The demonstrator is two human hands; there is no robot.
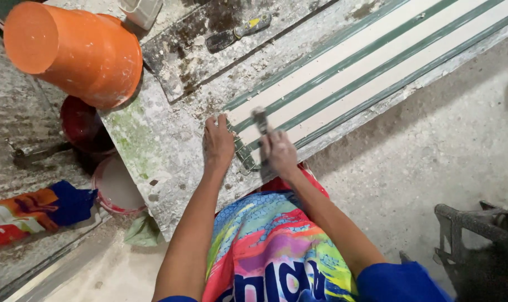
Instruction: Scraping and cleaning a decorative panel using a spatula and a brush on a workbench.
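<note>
Right hand [280, 154] at counter [153, 145] near edge, grip clenched on blurred scraper [260, 120] over green-and-white moulding strip's [343, 84] end. Left hand [217, 144] flat, released, beside it.

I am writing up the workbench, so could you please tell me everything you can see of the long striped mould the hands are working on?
The long striped mould lies flat on the spattered workbench, running diagonally from the hands to the upper right. It shows cream-white bands, seemingly plaster, between dark green ribs, with crusted white residue on its edges. The left hand presses flat on its near end; the right hand holds a blurred small tool over that end.
</note>
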